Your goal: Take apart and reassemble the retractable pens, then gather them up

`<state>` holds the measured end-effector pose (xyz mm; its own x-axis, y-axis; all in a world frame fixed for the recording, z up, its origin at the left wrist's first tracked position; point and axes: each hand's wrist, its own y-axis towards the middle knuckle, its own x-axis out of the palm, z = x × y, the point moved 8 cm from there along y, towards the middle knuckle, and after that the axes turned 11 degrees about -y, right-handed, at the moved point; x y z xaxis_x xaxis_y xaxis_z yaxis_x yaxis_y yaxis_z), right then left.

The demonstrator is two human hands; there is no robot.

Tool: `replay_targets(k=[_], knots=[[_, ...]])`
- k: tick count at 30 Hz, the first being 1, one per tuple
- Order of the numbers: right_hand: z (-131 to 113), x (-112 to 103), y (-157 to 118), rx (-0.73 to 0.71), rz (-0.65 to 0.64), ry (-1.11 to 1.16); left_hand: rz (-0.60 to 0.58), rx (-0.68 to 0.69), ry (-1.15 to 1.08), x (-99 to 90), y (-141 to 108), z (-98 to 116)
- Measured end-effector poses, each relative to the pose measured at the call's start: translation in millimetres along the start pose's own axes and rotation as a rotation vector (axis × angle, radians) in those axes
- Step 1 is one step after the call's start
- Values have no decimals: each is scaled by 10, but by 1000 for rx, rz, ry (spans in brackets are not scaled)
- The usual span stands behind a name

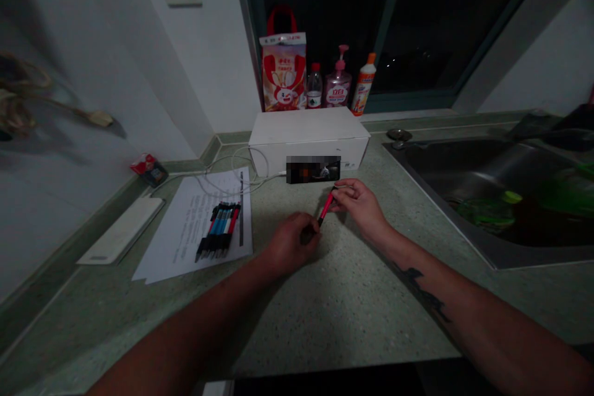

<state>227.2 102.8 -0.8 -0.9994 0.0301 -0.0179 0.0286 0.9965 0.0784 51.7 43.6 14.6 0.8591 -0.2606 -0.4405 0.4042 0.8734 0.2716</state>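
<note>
A red pen (pixel 327 203) with black ends slants between my two hands above the counter. My left hand (pixel 297 240) is closed around its lower black end. At the upper end, the fingers of my right hand (pixel 356 201) pinch the pen. Just behind the hands, a phone (pixel 313 171) leans upright against a white box (pixel 309 127). To the left, several pens (pixel 220 229) in black, blue, white and red lie side by side on printed paper sheets (pixel 174 244).
A white cable (pixel 223 164) loops from the phone across the papers. A white flat slab (pixel 121 229) and a small red-and-black packet (pixel 149 170) lie by the left wall. Bottles (pixel 338 88) and a bag (pixel 284 74) stand behind the box. A metal sink (pixel 473 167) is at right.
</note>
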Motion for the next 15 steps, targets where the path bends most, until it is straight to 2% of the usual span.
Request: replay_targets(k=[10,15], knots=[[-16,-1,2,-17,6,-12,30,-22,-3,-50,13,-13],[1,-5,19,-11,16,25,103,-80,-64,-138,37,-102]])
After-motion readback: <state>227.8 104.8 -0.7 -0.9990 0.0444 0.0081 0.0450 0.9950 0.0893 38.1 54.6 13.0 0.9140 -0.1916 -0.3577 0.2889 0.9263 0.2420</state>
